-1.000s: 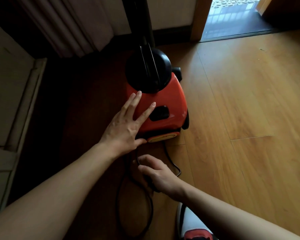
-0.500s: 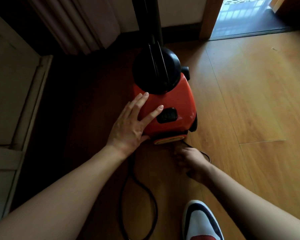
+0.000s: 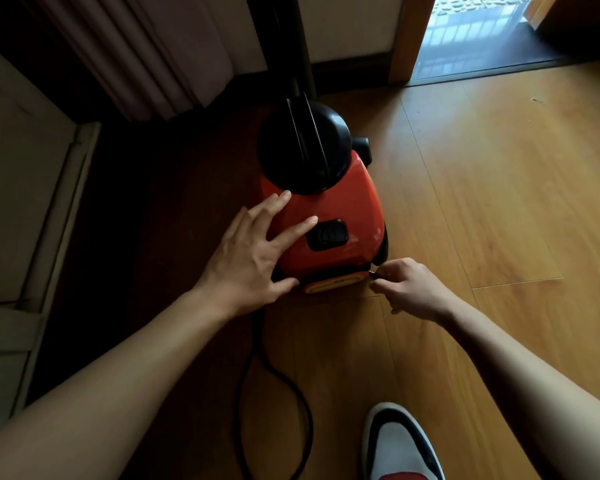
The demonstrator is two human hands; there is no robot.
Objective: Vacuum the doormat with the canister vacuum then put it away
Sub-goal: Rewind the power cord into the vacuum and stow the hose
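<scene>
Wood-plank floor [image 3: 482, 202], bright on the right, deep in shadow on the left. The red-and-black canister vacuum [image 3: 329, 216] stands on it near the far wall. A black cord [image 3: 278, 386] loops across the planks behind it, with a white shoe [image 3: 399, 445] planted beside it.

On my feed, the red canister vacuum [image 3: 340, 209] sits on the wooden floor [image 3: 499, 202], its black dome toward the curtain [image 3: 160, 53]. The left hand [image 3: 253, 258] lies flat on the red body, fingers spread, just beside the black switch [image 3: 326, 234]. The right hand [image 3: 409, 289] is at the near right corner, fingertips pinching a small dark cord end [image 3: 373, 273] against the casing. A black power cord [image 3: 257, 362] loops across the floor from under the left wrist. I see a white shoe [image 3: 399, 445] at the bottom edge.
</scene>
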